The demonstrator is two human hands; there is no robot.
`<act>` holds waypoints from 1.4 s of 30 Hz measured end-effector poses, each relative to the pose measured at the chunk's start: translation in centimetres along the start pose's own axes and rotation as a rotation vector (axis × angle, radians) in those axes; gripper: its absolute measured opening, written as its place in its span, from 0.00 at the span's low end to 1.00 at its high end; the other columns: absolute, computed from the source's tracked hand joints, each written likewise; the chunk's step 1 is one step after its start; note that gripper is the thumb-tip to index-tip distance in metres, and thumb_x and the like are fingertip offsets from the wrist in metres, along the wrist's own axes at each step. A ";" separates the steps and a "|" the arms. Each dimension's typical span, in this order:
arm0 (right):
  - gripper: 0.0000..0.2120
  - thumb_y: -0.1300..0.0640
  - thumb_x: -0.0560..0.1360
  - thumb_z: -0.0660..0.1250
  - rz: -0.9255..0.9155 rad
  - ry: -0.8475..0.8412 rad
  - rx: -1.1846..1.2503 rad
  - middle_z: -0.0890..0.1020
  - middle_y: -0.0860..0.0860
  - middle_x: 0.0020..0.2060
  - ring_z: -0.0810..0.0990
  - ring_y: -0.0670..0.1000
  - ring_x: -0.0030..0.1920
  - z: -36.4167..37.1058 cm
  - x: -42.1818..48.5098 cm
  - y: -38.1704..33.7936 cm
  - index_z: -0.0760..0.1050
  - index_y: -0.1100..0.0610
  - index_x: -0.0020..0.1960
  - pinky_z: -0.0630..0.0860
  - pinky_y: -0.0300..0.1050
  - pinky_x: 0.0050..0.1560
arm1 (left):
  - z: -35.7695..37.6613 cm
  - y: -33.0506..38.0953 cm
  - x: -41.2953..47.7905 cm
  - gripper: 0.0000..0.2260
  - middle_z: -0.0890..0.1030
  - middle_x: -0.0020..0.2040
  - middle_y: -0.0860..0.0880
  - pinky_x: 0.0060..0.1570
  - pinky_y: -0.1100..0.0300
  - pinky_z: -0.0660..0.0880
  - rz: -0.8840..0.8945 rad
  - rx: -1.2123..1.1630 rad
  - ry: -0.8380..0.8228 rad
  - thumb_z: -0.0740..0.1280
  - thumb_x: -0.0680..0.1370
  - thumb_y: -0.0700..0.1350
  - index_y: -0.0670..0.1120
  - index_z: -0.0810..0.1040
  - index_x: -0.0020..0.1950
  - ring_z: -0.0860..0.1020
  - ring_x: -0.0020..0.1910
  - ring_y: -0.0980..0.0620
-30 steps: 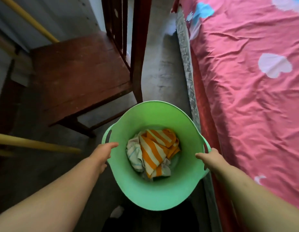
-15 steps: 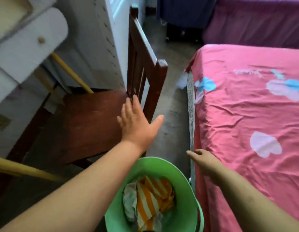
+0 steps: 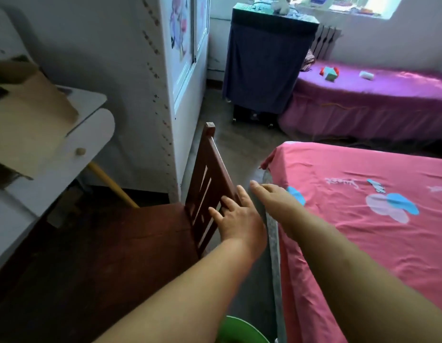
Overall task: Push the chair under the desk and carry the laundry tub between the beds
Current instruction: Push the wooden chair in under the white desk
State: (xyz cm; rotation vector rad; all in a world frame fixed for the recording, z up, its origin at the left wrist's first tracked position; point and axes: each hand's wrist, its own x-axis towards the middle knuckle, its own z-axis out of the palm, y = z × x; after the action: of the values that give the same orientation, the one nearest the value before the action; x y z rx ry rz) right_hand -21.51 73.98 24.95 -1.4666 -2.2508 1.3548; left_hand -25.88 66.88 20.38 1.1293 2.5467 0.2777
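Observation:
A dark brown wooden chair (image 3: 145,233) stands at the left, its seat toward the white desk (image 3: 74,142) and its slatted backrest toward me. My left hand (image 3: 236,219) lies on the backrest's top rail, fingers spread over the slats. My right hand (image 3: 272,194) hovers just right of it, fingers apart and holding nothing, near the pink bed's corner. Only a sliver of the green laundry tub (image 3: 242,332) shows at the bottom edge, on the floor under my arms; its contents are out of sight.
The pink bed (image 3: 363,219) fills the right side, a purple bed (image 3: 373,105) stands beyond it, with a strip of bare floor between them. A dark blue draped cabinet (image 3: 264,68) and a white wardrobe (image 3: 180,78) stand at the back.
Both hands left the tub's handles. My left hand rose to the chair's backrest and now rests on its top rail. The view tilted up, so the tub dropped almost out of frame.

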 end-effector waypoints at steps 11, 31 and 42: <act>0.15 0.44 0.74 0.69 0.132 -0.186 0.020 0.79 0.51 0.34 0.76 0.50 0.32 6.4 2.8 -5.8 0.79 0.58 0.43 0.70 0.36 0.24 | -3.9 -8.0 -5.5 0.39 0.54 0.76 0.29 0.67 0.30 0.36 0.278 0.094 -0.100 0.58 0.76 0.52 0.43 0.38 0.78 0.56 0.75 0.33; 0.13 0.56 0.76 0.69 0.347 -0.429 0.178 0.83 0.61 0.50 0.85 0.59 0.47 13.9 -6.7 -5.1 0.75 0.63 0.56 0.83 0.52 0.38 | -4.9 -19.2 -20.8 0.42 0.45 0.81 0.42 0.76 0.45 0.43 0.236 0.124 -0.360 0.59 0.78 0.51 0.41 0.29 0.75 0.51 0.79 0.50; 0.08 0.59 0.75 0.68 0.270 -0.391 0.140 0.84 0.62 0.46 0.88 0.59 0.37 16.1 -7.2 -5.6 0.75 0.64 0.50 0.85 0.54 0.37 | -4.6 -21.5 -22.7 0.40 0.48 0.80 0.41 0.68 0.65 0.45 0.136 -0.188 -0.349 0.60 0.78 0.46 0.42 0.34 0.78 0.50 0.78 0.46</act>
State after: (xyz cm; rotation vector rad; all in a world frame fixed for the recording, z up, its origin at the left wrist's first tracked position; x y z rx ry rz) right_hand -30.11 57.84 22.01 -1.6193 -2.1609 1.9914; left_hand -28.03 35.51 23.14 1.1655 2.0997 0.3159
